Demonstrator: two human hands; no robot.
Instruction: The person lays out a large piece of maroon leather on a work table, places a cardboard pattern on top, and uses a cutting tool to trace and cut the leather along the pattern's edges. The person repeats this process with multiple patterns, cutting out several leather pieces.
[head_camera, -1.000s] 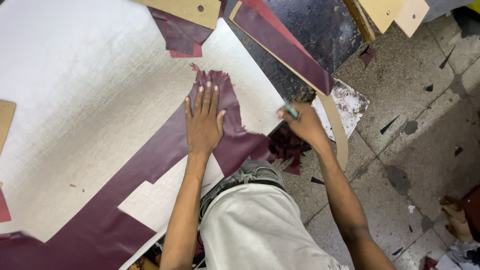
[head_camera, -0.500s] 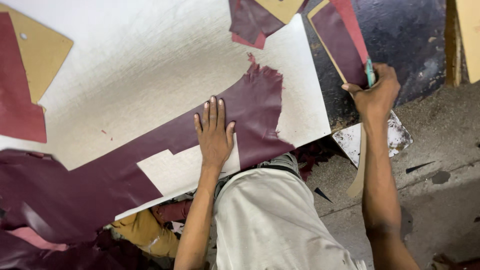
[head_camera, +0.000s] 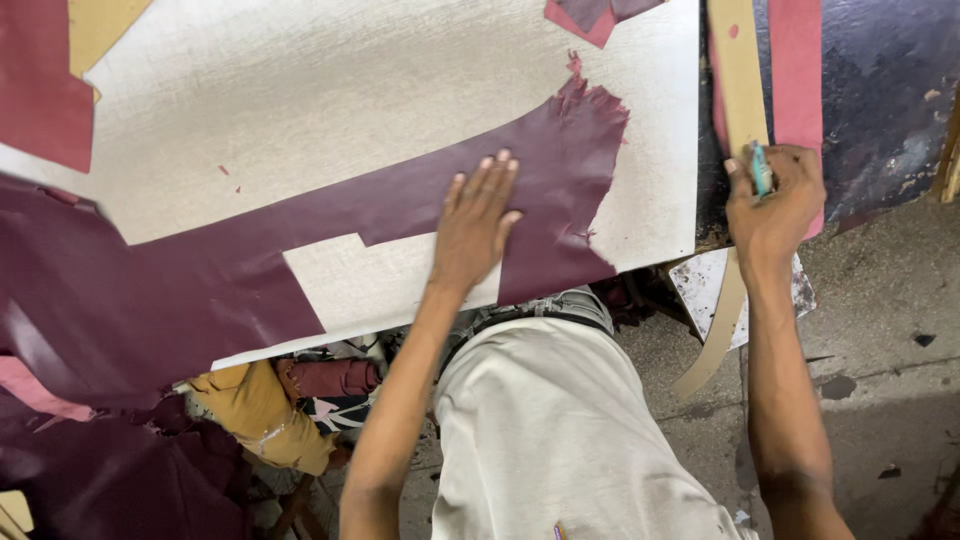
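I am pressing my left hand (head_camera: 478, 225) flat, fingers spread and holding nothing, on the maroon leather sheet (head_camera: 400, 215) that is lying across the pale worktop (head_camera: 330, 100). To do this well, I am keeping the palm weight even so the leather is not creeping or wrinkling, and I am keeping the fingers clear of the torn edge near the worktop's right side.

My right hand (head_camera: 772, 205) is closed around a small teal-handled tool (head_camera: 760, 168), apparently a knife or marker; the tip is too small to tell. It is resting on a long tan pattern strip (head_camera: 740, 80) beside a pink strip (head_camera: 795, 60), off the worktop's right edge. I am judging that the strip needs a firm, steady hold there.

The leather is glossy, deep maroon, running diagonally from lower left to upper right, with a rectangular notch cut out and a ragged right end.
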